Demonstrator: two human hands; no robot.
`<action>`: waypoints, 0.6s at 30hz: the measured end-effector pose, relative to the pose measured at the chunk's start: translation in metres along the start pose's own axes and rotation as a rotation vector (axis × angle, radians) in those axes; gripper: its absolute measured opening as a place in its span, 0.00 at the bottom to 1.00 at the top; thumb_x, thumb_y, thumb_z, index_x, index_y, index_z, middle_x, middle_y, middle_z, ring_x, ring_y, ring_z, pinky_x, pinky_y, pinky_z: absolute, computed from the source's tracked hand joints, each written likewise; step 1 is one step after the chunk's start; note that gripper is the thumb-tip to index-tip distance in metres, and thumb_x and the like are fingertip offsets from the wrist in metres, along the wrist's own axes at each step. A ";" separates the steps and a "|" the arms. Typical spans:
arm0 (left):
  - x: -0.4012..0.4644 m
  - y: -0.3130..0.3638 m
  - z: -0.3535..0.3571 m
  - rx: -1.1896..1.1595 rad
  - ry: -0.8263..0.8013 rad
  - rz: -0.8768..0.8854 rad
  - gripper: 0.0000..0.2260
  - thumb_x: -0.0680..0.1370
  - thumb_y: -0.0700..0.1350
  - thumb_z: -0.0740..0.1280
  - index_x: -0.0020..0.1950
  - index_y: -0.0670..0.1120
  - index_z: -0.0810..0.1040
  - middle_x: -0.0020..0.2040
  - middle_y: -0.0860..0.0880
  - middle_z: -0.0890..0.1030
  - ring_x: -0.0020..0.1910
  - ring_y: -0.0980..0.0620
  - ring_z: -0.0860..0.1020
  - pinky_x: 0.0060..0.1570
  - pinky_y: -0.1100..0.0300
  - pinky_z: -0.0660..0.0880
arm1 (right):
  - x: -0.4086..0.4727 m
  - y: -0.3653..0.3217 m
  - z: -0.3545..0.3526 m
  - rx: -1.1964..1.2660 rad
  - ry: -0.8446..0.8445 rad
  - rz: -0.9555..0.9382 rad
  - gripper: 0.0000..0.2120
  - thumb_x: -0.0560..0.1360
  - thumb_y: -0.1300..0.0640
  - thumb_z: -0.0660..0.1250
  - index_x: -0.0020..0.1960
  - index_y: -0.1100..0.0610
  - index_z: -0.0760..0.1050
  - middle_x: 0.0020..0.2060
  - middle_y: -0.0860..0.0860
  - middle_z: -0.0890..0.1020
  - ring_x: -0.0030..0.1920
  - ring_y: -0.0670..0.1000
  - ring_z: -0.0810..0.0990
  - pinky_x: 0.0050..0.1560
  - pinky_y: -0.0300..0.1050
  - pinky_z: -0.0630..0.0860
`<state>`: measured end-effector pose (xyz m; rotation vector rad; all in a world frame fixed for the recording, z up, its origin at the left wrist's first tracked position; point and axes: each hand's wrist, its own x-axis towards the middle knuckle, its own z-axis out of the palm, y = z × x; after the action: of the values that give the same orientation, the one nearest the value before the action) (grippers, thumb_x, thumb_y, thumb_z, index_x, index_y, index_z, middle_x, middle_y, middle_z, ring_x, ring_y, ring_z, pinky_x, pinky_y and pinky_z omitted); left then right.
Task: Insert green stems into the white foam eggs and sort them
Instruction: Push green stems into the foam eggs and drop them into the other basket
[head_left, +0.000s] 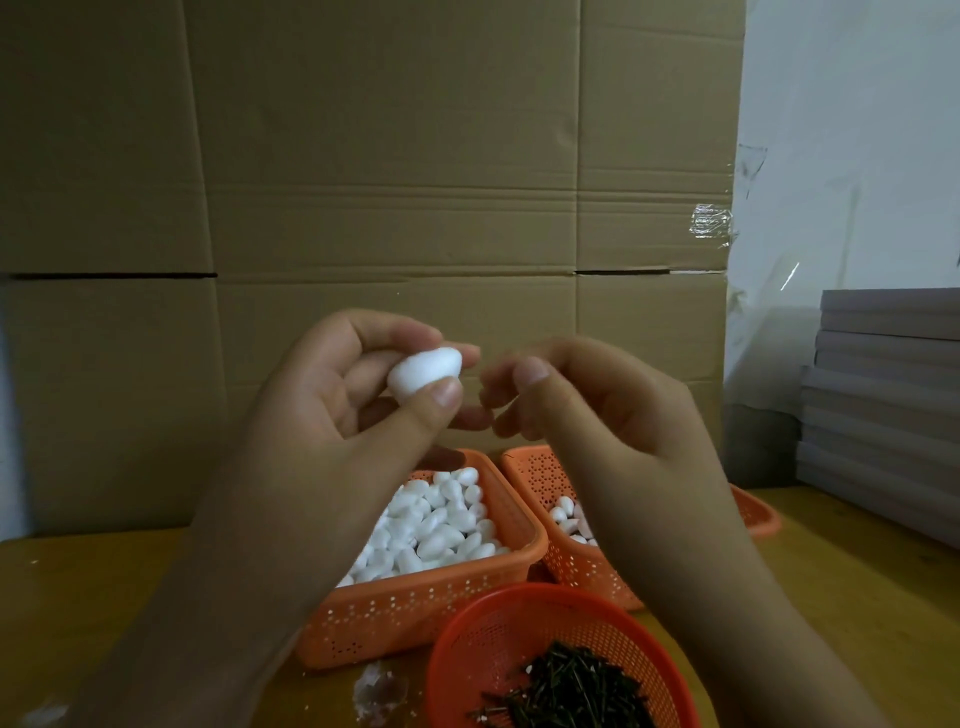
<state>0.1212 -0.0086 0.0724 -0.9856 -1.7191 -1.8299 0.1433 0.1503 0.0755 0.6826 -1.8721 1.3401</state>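
Three baskets (431, 613); two hands (332, 410)

Dim workspace backed by flattened cardboard, with a wooden table in front.

A large brown cardboard sheet (395, 171) stands upright behind the wooden table (852, 582), filling most of the view; creases and slits cross it; a scrap of clear tape (712, 222) clings to its right edge; right of it shows a pale wall (852, 104); a stack of grey flat boxes (883, 405) sits at the table's far right; light is low and even.
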 end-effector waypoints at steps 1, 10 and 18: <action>0.000 0.000 0.001 0.050 0.025 0.026 0.09 0.73 0.47 0.71 0.52 0.51 0.76 0.50 0.53 0.86 0.45 0.50 0.85 0.37 0.64 0.80 | 0.000 0.001 0.001 -0.038 -0.038 0.019 0.12 0.78 0.51 0.62 0.43 0.54 0.81 0.38 0.44 0.84 0.41 0.44 0.81 0.43 0.41 0.77; -0.002 -0.005 0.007 0.420 0.045 0.091 0.12 0.75 0.61 0.62 0.57 0.63 0.74 0.48 0.62 0.84 0.47 0.61 0.83 0.46 0.56 0.78 | -0.002 0.002 0.006 -0.020 -0.074 -0.006 0.10 0.79 0.50 0.62 0.45 0.39 0.79 0.42 0.39 0.82 0.47 0.37 0.80 0.46 0.28 0.72; 0.000 -0.002 0.004 0.634 0.153 0.140 0.07 0.74 0.60 0.70 0.50 0.62 0.81 0.49 0.63 0.77 0.49 0.62 0.77 0.43 0.66 0.73 | -0.001 0.004 0.005 -0.037 -0.065 -0.013 0.10 0.76 0.49 0.60 0.48 0.37 0.78 0.44 0.39 0.82 0.48 0.39 0.80 0.47 0.31 0.74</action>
<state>0.1205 -0.0044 0.0708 -0.6578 -1.8934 -1.1163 0.1395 0.1472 0.0720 0.7260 -1.9355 1.2856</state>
